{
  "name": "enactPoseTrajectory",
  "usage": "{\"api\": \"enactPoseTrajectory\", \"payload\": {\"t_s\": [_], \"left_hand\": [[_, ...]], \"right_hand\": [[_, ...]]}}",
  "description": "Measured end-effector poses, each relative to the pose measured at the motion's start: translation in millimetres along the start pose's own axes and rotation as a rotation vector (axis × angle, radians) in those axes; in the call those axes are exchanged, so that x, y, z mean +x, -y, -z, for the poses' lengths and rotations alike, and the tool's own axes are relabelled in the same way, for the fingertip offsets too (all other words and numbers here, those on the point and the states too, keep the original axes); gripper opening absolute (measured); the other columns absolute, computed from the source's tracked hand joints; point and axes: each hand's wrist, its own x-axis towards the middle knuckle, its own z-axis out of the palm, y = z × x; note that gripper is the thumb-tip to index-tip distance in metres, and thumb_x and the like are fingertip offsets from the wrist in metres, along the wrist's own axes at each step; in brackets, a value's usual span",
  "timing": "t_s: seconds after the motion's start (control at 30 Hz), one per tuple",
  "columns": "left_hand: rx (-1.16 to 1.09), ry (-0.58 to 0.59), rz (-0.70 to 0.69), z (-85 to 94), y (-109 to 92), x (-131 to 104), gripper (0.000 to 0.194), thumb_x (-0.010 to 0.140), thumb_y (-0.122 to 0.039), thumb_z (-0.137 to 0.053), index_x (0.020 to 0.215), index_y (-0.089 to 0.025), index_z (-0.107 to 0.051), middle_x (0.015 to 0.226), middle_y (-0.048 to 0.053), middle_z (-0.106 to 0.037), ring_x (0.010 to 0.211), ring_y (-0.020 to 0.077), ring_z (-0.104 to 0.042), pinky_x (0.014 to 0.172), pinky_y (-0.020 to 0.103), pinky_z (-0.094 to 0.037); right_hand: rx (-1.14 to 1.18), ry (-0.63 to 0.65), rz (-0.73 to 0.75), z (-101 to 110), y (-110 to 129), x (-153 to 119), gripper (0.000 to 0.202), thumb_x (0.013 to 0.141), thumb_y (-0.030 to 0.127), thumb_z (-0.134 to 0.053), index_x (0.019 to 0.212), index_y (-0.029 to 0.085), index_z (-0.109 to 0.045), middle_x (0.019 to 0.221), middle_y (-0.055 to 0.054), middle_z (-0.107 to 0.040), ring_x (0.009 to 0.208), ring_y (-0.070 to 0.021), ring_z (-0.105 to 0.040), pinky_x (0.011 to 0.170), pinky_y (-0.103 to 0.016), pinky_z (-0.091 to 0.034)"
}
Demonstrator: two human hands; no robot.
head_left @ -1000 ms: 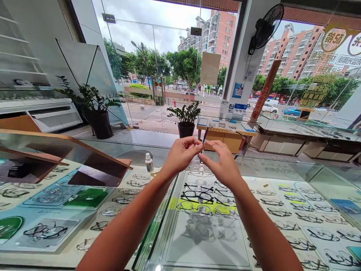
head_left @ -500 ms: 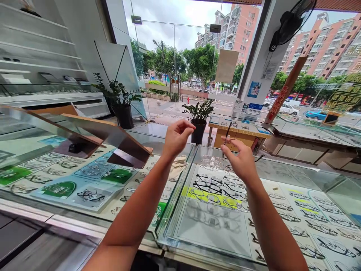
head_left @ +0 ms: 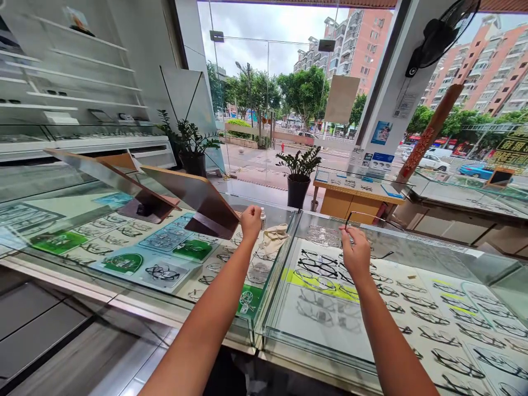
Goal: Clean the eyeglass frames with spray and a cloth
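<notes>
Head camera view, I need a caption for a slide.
Right hand holding glasses over a glass display case, left hand near a white bottle and cloth.

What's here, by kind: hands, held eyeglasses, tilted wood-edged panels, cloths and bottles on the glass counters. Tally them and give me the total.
Hands, left hand and right hand: 2
Held eyeglasses: 1
Tilted wood-edged panels: 2
Cloth: 1
Bottle, partly hidden: 1
Total: 7

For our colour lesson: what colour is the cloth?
The cloth is cream, seen best in the head view.
</notes>
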Motion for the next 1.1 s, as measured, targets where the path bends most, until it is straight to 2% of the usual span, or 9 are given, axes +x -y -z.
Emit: {"api": "enactPoseTrajectory", "payload": {"t_s": [0.13,0.27,0.4,0.5,0.63,0.73,0.9,1.03,1.1], "left_hand": [[0.067,-0.03,0.011,-4.3,18,2,0.032,0.094,-0.038,-0.049,0.067,-0.024,-0.04,0.063,-0.003,-0.037,0.067,0.0157,-0.04,0.066,0.028,-0.034],[0.116,-0.059,-0.013,-12.0,28,-2,0.016,0.093,-0.038,-0.058,0.092,-0.021,-0.055,0.098,0.007,-0.06,0.093,0.0228,-0.057,0.086,0.034,-0.045],[0.144,0.041,-0.044,-21.4,37,-4,0.058,0.084,-0.033,-0.073,0.135,-0.017,-0.048,0.145,0.021,-0.052,0.131,0.0297,-0.053,0.109,0.039,-0.042],[0.15,0.159,0.003,-24.3,47,-4,0.056,0.085,-0.029,-0.072,0.135,-0.016,-0.05,0.132,0.019,-0.064,0.122,0.0303,-0.061,0.103,0.04,-0.046],[0.134,0.238,0.084,-20.7,46,-3,0.022,0.085,-0.026,-0.069,0.104,-0.02,-0.061,0.091,0.008,-0.068,0.095,0.0282,-0.065,0.088,0.037,-0.048],[0.046,0.228,0.068,-18.2,24,-6,0.016,0.087,-0.03,-0.066,0.099,-0.021,-0.06,0.088,0.005,-0.064,0.093,0.0254,-0.062,0.085,0.034,-0.046],[-0.232,0.307,-0.015,-34.8,-47,-35,0.033,0.088,-0.048,-0.064,0.11,-0.024,-0.057,0.096,0.003,-0.062,0.087,0.0182,-0.058,0.077,0.028,-0.048],[-0.46,0.502,0.056,-54.3,-97,-78,0.06,0.091,-0.081,-0.038,0.09,-0.023,-0.054,0.074,0.0,-0.054,0.062,0.0142,-0.05,0.049,0.022,-0.035],[-0.765,0.787,0.305,-56.6,-108,-94,0.077,0.082,-0.097,-0.031,0.075,-0.023,-0.049,0.06,-0.003,-0.042,0.05,0.0126,-0.04,0.04,0.02,-0.023]], "right_hand": [[-0.053,-0.044,0.001,3,-17,-5,0.042,0.104,0.046,-0.049,0.111,0.018,-0.081,0.116,-0.016,-0.081,0.115,-0.0334,-0.068,0.106,-0.054,-0.051],[-0.093,-0.037,0.022,2,-24,-4,0.042,0.104,0.044,-0.049,0.112,0.019,-0.081,0.117,-0.016,-0.08,0.116,-0.0332,-0.067,0.107,-0.054,-0.05],[-0.129,0.013,0.037,-1,-27,-6,0.042,0.105,0.042,-0.047,0.114,0.019,-0.08,0.12,-0.015,-0.079,0.117,-0.0329,-0.066,0.107,-0.053,-0.049],[-0.135,0.019,0.039,-1,-26,-7,0.042,0.106,0.041,-0.047,0.115,0.018,-0.08,0.12,-0.016,-0.079,0.118,-0.0332,-0.065,0.107,-0.053,-0.049],[-0.095,0.029,0.047,1,-19,-7,0.039,0.107,0.04,-0.047,0.114,0.019,-0.08,0.121,-0.015,-0.079,0.119,-0.032,-0.065,0.108,-0.052,-0.048],[-0.074,0.036,0.03,3,-11,-5,0.039,0.107,0.039,-0.047,0.113,0.018,-0.079,0.124,-0.015,-0.077,0.121,-0.0315,-0.063,0.109,-0.051,-0.047],[0.015,0.039,0.002,6,2,-3,0.038,0.108,0.038,-0.045,0.11,0.018,-0.077,0.118,-0.015,-0.075,0.115,-0.0295,-0.063,0.104,-0.047,-0.047],[0.111,0.113,0.025,8,10,-4,0.036,0.108,0.037,-0.043,0.107,0.021,-0.075,0.109,-0.011,-0.075,0.107,-0.0284,-0.063,0.098,-0.044,-0.046],[0.171,0.163,0.026,7,16,-5,0.034,0.108,0.038,-0.044,0.105,0.022,-0.074,0.108,-0.01,-0.075,0.106,-0.0281,-0.064,0.098,-0.043,-0.045]]}}
